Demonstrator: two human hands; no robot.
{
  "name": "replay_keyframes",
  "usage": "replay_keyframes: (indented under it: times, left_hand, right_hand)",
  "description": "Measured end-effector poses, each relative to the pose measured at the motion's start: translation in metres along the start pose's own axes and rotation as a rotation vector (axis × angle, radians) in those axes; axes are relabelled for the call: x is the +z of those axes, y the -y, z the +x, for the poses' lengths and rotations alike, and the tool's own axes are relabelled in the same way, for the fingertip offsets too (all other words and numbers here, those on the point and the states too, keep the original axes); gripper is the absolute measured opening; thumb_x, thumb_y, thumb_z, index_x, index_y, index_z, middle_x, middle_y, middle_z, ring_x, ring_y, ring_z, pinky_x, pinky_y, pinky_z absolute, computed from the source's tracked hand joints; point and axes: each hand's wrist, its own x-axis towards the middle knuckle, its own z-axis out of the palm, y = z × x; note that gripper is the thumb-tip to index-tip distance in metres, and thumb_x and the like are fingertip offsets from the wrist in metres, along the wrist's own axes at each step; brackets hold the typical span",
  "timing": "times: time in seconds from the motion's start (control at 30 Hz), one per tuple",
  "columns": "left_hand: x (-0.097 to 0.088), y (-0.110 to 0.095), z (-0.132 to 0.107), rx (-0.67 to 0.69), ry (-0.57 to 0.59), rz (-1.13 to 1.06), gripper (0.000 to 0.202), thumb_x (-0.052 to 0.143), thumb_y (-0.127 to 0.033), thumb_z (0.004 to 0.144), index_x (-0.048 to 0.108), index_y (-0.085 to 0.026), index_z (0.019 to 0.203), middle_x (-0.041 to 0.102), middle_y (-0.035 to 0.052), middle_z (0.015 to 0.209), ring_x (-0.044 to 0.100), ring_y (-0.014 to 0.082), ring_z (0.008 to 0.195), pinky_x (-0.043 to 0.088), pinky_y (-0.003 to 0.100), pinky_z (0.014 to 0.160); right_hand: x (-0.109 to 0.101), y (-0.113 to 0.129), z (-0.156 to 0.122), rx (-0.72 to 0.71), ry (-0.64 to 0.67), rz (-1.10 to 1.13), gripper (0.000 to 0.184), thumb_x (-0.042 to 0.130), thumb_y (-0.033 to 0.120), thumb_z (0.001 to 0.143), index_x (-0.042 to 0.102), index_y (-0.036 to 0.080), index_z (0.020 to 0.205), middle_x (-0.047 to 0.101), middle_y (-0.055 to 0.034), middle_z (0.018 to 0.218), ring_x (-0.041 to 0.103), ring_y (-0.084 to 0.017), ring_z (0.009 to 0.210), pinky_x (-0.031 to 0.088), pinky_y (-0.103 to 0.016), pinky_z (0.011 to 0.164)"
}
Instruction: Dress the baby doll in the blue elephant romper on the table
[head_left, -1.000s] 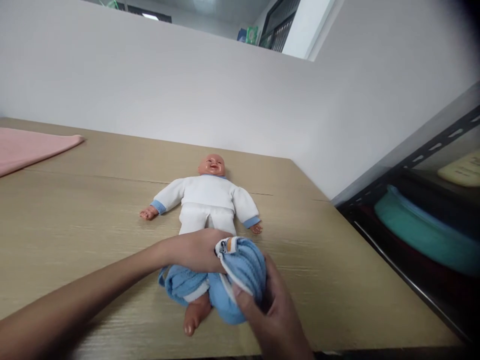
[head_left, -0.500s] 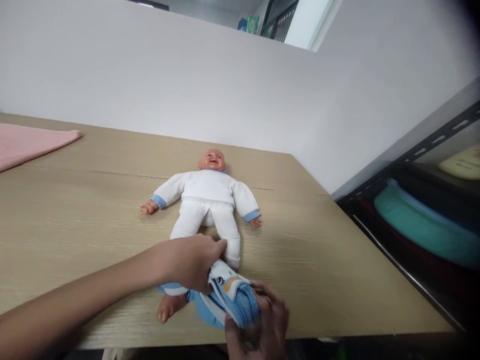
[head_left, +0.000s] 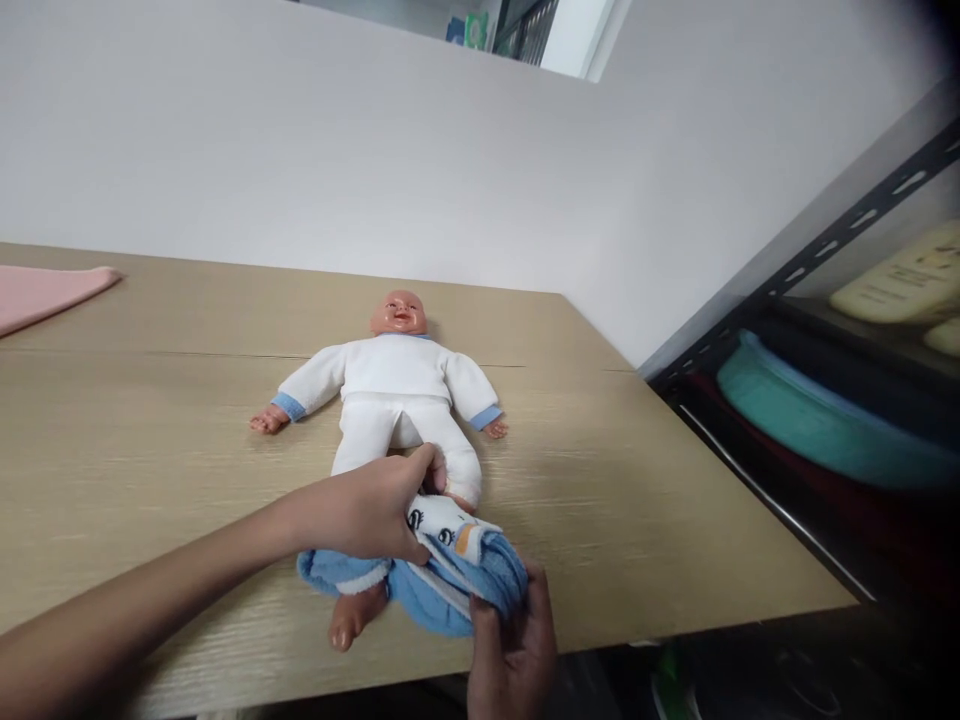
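Observation:
A baby doll (head_left: 397, 370) in a white top and white leggings with blue cuffs lies on its back, head toward the wall. Around its lower legs are blue and white terry pants (head_left: 450, 585) with printed eyes and an orange patch. One bare foot (head_left: 356, 615) pokes out of the leg opening on the left; the other foot is hidden in bunched cloth. My left hand (head_left: 382, 505) lies across the doll's shins, fingers closed on the pants' upper edge. My right hand (head_left: 514, 640) is closed around the gathered blue leg near the table's front edge.
The wooden table (head_left: 195, 410) meets a pale wall (head_left: 337, 150) at the back. At far left lies a pink cloth (head_left: 52, 295). On the right stands a dark metal shelf rack (head_left: 810, 260) holding a teal basin (head_left: 817, 420) and a yellow bottle (head_left: 900, 275).
The pants' gathered leg has moved a little to the right and up, with my right hand on it. More of the printed face shows. The view has shifted slightly to the right.

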Motion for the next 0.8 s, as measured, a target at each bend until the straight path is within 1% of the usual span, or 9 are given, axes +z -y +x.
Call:
replay_keyframes:
  times: [0.1, 0.23, 0.33, 0.4, 0.47, 0.57, 0.63, 0.7, 0.8]
  left_hand:
    - [0.0, 0.001, 0.0, 0.004, 0.027, 0.015, 0.049, 0.08, -0.028, 0.077, 0.055, -0.023, 0.119, 0.07, 0.0048, 0.112, 0.068, 0.0274, 0.098, 0.049, 0.035, 0.081]
    - [-0.002, 0.003, 0.001, 0.025, 0.057, 0.025, 0.046, 0.075, -0.027, 0.079, 0.053, -0.023, 0.12, 0.068, 0.004, 0.109, 0.067, 0.0266, 0.099, 0.047, 0.035, 0.081]
    - [-0.006, 0.005, 0.001, 0.023, 0.098, -0.011, 0.048, 0.072, -0.028, 0.08, 0.054, -0.023, 0.125, 0.068, 0.0029, 0.11, 0.067, 0.0261, 0.099, 0.047, 0.034, 0.081]
    - [-0.007, 0.006, 0.001, 0.023, 0.081, -0.048, 0.049, 0.071, -0.027, 0.079, 0.056, -0.022, 0.125, 0.068, 0.0026, 0.107, 0.066, 0.0262, 0.098, 0.047, 0.034, 0.079]
    - [-0.009, 0.007, 0.002, 0.028, 0.052, -0.106, 0.05, 0.072, -0.027, 0.077, 0.058, -0.02, 0.124, 0.068, 0.0029, 0.106, 0.066, 0.0267, 0.097, 0.048, 0.033, 0.077]
    - [-0.011, 0.009, 0.005, 0.018, 0.069, -0.173, 0.052, 0.074, -0.028, 0.076, 0.058, -0.02, 0.125, 0.069, 0.0039, 0.113, 0.067, 0.0266, 0.101, 0.048, 0.032, 0.079]
    - [-0.013, 0.011, 0.007, 0.006, 0.083, -0.177, 0.053, 0.076, -0.029, 0.077, 0.059, -0.021, 0.126, 0.069, 0.0045, 0.12, 0.067, 0.0261, 0.106, 0.049, 0.032, 0.084]
    - [-0.015, 0.013, 0.009, 0.016, 0.099, -0.184, 0.053, 0.077, -0.028, 0.077, 0.061, -0.021, 0.126, 0.07, 0.0041, 0.12, 0.067, 0.0259, 0.108, 0.049, 0.032, 0.086]
    - [-0.018, 0.014, 0.01, 0.076, 0.122, -0.194, 0.046, 0.078, -0.026, 0.077, 0.065, -0.019, 0.121, 0.07, 0.0019, 0.11, 0.066, 0.0238, 0.101, 0.049, 0.03, 0.081]
  right_hand:
    - [-0.005, 0.007, 0.004, 0.084, 0.039, 0.02, 0.027, 0.067, 0.035, 0.104, 0.072, 0.024, 0.127, 0.085, -0.0115, 0.121, 0.083, -0.03, 0.108, 0.068, -0.038, 0.093]
    - [-0.01, 0.02, 0.011, 0.131, 0.129, 0.103, 0.02, 0.069, 0.035, 0.104, 0.075, 0.023, 0.118, 0.084, -0.0077, 0.106, 0.08, -0.027, 0.092, 0.067, -0.034, 0.084]
    - [-0.009, 0.025, 0.016, 0.164, 0.17, 0.124, 0.026, 0.07, 0.042, 0.106, 0.075, 0.023, 0.123, 0.085, -0.0109, 0.115, 0.082, -0.029, 0.1, 0.068, -0.035, 0.087]
    - [-0.007, 0.023, 0.02, 0.173, 0.17, 0.121, 0.031, 0.073, 0.043, 0.104, 0.073, 0.024, 0.129, 0.084, -0.0115, 0.124, 0.082, -0.03, 0.11, 0.069, -0.037, 0.094]
    - [-0.006, 0.017, 0.024, 0.156, 0.188, 0.123, 0.035, 0.076, 0.041, 0.102, 0.07, 0.024, 0.131, 0.084, -0.0109, 0.126, 0.082, -0.03, 0.114, 0.069, -0.037, 0.097]
    - [-0.007, 0.006, 0.028, 0.159, 0.227, 0.149, 0.038, 0.078, 0.04, 0.1, 0.069, 0.024, 0.133, 0.084, -0.0124, 0.127, 0.082, -0.031, 0.113, 0.07, -0.038, 0.097]
    - [-0.008, -0.001, 0.028, 0.175, 0.238, 0.157, 0.044, 0.079, 0.039, 0.1, 0.067, 0.024, 0.139, 0.084, -0.0136, 0.13, 0.083, -0.031, 0.114, 0.07, -0.039, 0.097]
    - [-0.008, -0.006, 0.027, 0.151, 0.258, 0.154, 0.051, 0.082, 0.036, 0.098, 0.064, 0.026, 0.144, 0.082, -0.0144, 0.136, 0.083, -0.031, 0.119, 0.07, -0.039, 0.098]
    - [-0.005, -0.007, 0.029, 0.056, 0.291, 0.164, 0.062, 0.084, 0.031, 0.095, 0.059, 0.029, 0.152, 0.076, -0.0147, 0.149, 0.078, -0.031, 0.132, 0.069, -0.04, 0.105]
